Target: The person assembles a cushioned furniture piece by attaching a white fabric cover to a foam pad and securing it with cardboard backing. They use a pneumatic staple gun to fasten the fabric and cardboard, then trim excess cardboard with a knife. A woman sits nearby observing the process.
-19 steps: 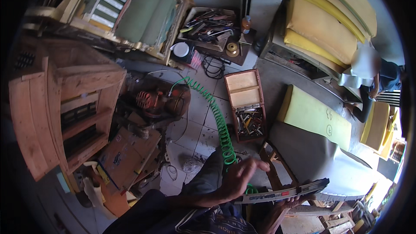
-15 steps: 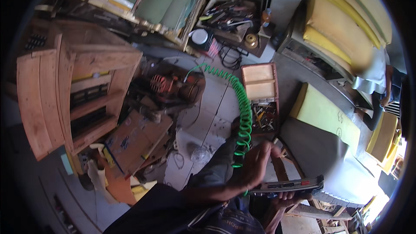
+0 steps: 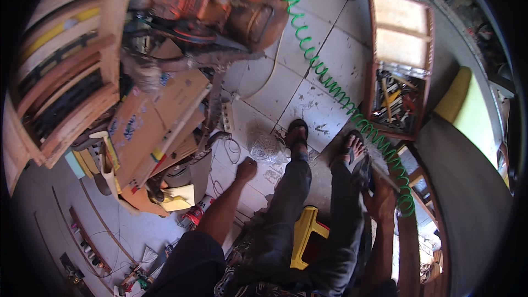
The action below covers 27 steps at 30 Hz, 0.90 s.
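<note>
My left hand (image 3: 247, 169) is closed, low over the tiled floor, beside a clear plastic bag of pale tangled material (image 3: 263, 146). Whatever its fingers hold, if anything, is hidden. On the right, my right hand (image 3: 380, 199) is wrapped round a dark staple gun (image 3: 361, 175), seen only in part beside my right knee. A green coiled air hose (image 3: 335, 89) stretches from the compressor (image 3: 220, 11) at the far left down to the right hand's side, crossing over the wooden frame there.
A wooden toolbox (image 3: 426, 85) with loose tools stands at right, near a dark upholstered panel (image 3: 462, 159). Cardboard sheets (image 3: 159, 115) and a wooden furniture frame (image 3: 77, 77) fill the left. A yellow plastic stool (image 3: 308, 236) is between my legs.
My hands have parted: the left swung left and down, while the right lowered the staple gun beside my leg. The view tilted downward, and the hose now runs further right.
</note>
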Each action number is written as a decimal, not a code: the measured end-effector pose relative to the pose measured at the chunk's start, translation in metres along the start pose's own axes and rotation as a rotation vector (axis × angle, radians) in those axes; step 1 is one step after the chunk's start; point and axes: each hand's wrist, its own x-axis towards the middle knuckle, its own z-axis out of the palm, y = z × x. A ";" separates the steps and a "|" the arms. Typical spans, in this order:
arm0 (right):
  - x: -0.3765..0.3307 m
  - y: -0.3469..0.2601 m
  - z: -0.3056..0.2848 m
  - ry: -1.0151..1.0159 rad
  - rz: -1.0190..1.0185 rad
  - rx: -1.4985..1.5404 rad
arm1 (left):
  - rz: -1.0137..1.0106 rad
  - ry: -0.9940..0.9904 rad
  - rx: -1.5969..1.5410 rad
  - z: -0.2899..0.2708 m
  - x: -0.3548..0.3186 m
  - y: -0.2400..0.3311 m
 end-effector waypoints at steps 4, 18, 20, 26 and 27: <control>0.129 0.049 0.092 0.129 -0.289 -0.017 | 0.083 0.193 0.016 0.000 0.111 -0.083; 0.323 0.015 0.052 0.626 -0.416 -0.981 | -0.138 0.530 -0.266 0.027 0.372 -0.127; 0.317 -0.006 0.057 0.699 -0.370 -1.079 | 0.052 0.633 -0.372 0.038 0.363 -0.109; 0.406 -0.125 0.243 -0.147 -1.176 -0.394 | 0.097 0.755 -0.375 0.085 0.258 -0.035; 0.429 -0.144 0.294 -0.104 -1.304 -0.427 | 0.099 0.779 -0.400 0.087 0.239 -0.027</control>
